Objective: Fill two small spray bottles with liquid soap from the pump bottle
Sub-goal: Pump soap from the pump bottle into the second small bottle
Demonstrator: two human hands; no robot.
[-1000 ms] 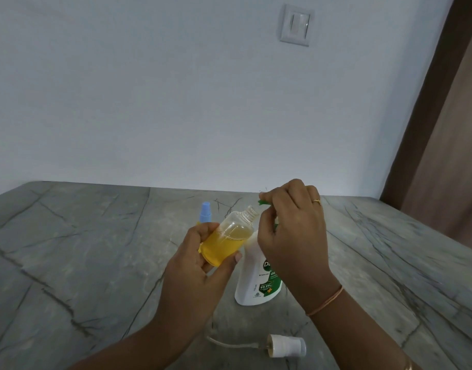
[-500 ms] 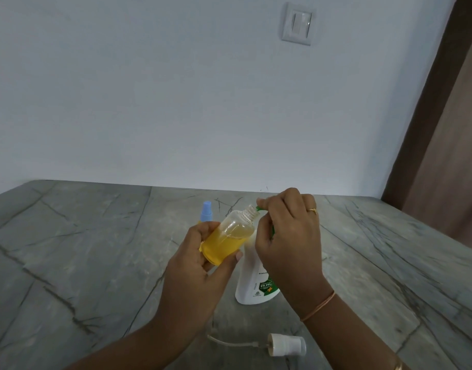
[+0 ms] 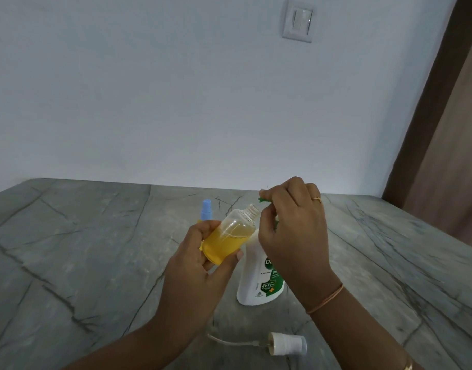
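Observation:
My left hand [image 3: 197, 265] grips a small clear spray bottle [image 3: 228, 235], uncapped, tilted to the right and about half full of yellow soap. Its open neck sits just below the green pump nozzle [image 3: 262, 200] of the white pump bottle [image 3: 259, 279], which stands on the table. My right hand [image 3: 293, 231] is curled over the green pump head and hides most of it. Behind my left hand stands a second small bottle with a blue spray cap [image 3: 206, 209]; its body is mostly hidden.
A white spray cap with its dip tube [image 3: 284, 343] lies on the grey marble table [image 3: 69, 249] near the front edge. A white wall with a switch plate [image 3: 297, 21] rises behind. A brown door frame [image 3: 427, 102] stands at right.
My right hand dropped on the pump head half a second ago and has risen again. The soap level in the small bottle looks a little higher. My left hand stays put.

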